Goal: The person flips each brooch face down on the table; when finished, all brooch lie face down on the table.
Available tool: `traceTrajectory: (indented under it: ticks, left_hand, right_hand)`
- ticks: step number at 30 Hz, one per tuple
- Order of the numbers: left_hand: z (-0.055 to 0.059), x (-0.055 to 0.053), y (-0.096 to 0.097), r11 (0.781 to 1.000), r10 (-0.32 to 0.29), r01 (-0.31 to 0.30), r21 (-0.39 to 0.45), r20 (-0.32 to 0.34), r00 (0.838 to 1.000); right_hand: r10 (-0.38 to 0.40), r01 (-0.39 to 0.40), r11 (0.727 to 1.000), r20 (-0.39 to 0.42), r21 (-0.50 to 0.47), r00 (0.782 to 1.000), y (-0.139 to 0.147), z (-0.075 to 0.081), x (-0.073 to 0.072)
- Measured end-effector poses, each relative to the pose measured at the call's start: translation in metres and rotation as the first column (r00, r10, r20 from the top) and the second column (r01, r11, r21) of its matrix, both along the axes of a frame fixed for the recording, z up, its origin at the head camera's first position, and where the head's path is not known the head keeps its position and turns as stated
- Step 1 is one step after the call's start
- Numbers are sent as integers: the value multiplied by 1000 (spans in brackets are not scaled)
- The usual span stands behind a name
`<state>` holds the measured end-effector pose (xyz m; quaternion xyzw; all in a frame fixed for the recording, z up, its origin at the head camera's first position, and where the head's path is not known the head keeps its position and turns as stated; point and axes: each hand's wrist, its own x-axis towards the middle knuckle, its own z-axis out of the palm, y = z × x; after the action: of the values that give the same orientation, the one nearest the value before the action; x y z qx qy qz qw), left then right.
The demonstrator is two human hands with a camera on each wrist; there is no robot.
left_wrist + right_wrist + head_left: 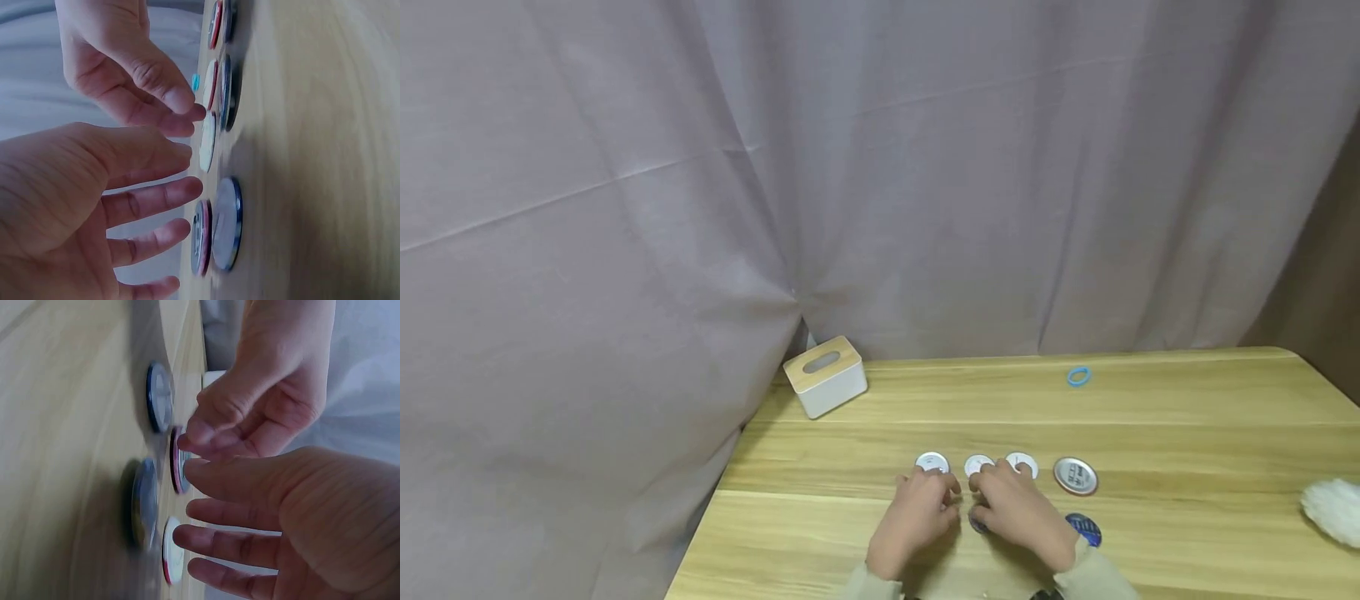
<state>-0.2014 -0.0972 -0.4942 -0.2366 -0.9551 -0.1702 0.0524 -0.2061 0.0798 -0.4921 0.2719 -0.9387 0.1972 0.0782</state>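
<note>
My left hand (pixel 917 512) reaches over the table with relaxed, spread fingers. Its fingertips come right to a grey, pink-edged round badge (pixel 200 237). A pale badge with a blue edge (pixel 228 224) lies nearer, beneath that hand and hidden from the head view. My right hand (pixel 1017 506) is beside it, fingers loosely bent and apart (pixel 337 519), nothing gripped. Two white badges (pixel 978 466) (pixel 1022 463) lie at its fingertips, partly covered. Under its thumb side shows a dark badge (pixel 977 521), mostly hidden in the head view.
Right of the hands lie a silver-rimmed badge (pixel 1076 476) and a blue badge (pixel 1083 529). Farther back are a tissue box (pixel 826 377) with a wooden lid and a blue ring (pixel 1078 377). A fluffy white object (pixel 1332 510) sits at the right. Grey curtain (pixel 925 183) hangs behind the wooden table (pixel 805 467).
</note>
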Motion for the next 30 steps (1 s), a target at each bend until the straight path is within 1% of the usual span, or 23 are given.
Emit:
traceTrajectory:
  ticks: [3, 5, 11, 15, 20, 25, 30]
  left_hand:
    - [0, 0, 3, 1000, -13, 13, -12, -6, 1000]
    - [-1, -1, 5, 1000, -23, 23, -19, -14, 1000]
    - [-3, -1, 8, 998, -53, 51, -46, -39, 998]
    - [-6, -1, 12, 996, -58, 55, -71, -32, 998]
    - [-7, 0, 16, 995, -61, 60, -78, -15, 998]
    - [-6, 0, 18, 996, -60, 57, -75, -36, 998]
    - [-9, -1, 16, 997, -61, 58, -48, -64, 996]
  right_hand:
    - [-29, 29, 999, 12, 14, 1000, 5, 1, 0]
    - [-32, 31, 999, 23, 22, 999, 9, 3, 1]
    - [20, -21, 1000, 51, 15, 998, 13, 0, 4]
    - [32, -31, 999, 68, -11, 997, 11, -4, 5]
    - [43, -43, 999, 38, -10, 998, 11, -7, 5]
    - [63, -62, 998, 11, -11, 998, 13, -7, 5]
    - [88, -88, 995, 7, -39, 996, 19, -7, 5]
